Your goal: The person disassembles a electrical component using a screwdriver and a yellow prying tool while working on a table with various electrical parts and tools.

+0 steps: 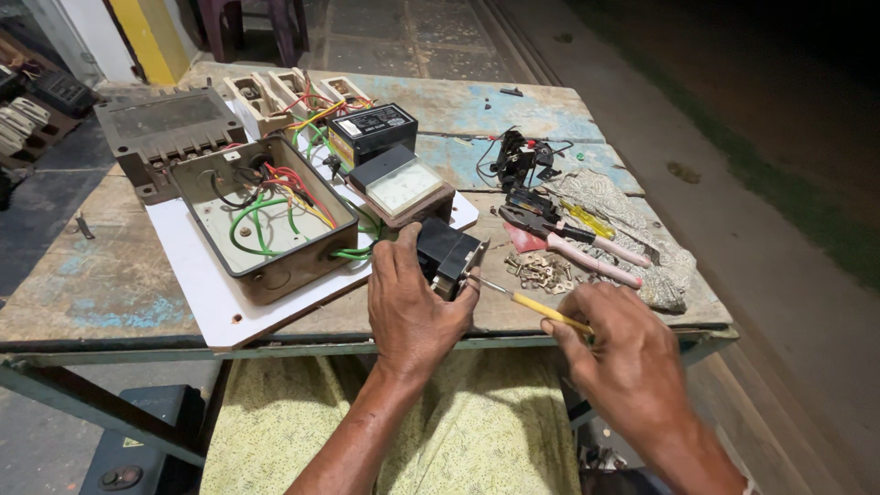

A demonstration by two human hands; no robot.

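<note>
Tabletop [110,293]: screwdriver [536,309] tip toward upper-left

A small black boxy electrical part [446,254] sits tilted at the near edge, its pale metal face turned right, gripped from the left. A slim screwdriver with a yellow handle [530,306] slants up-left from the near right, its thin metal tip touching the part's right face, its handle end buried in a grip.

Yellow-handled screwdriver [541,310], black component [446,254]
</note>
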